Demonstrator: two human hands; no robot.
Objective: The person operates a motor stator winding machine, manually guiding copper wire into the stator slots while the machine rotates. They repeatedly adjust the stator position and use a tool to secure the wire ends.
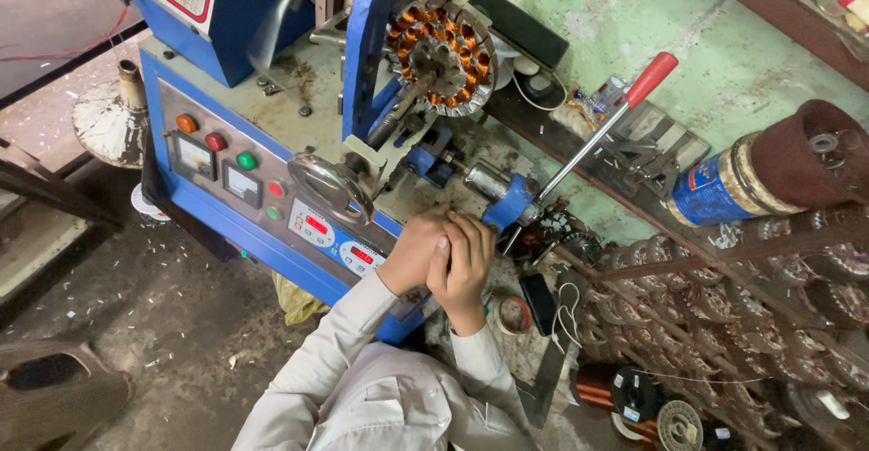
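1. Just beyond the hands, the blue lever clamp [509,205] sits on the winding machine [272,179], touching the right hand [466,256]
2. Its chrome rod with the red grip [652,78] runs up and to the right, away from the person
3. Left hand [415,250] is cupped against the right, both closed together; what they pinch is hidden
4. Copper-wound stator [441,55] is mounted farther back
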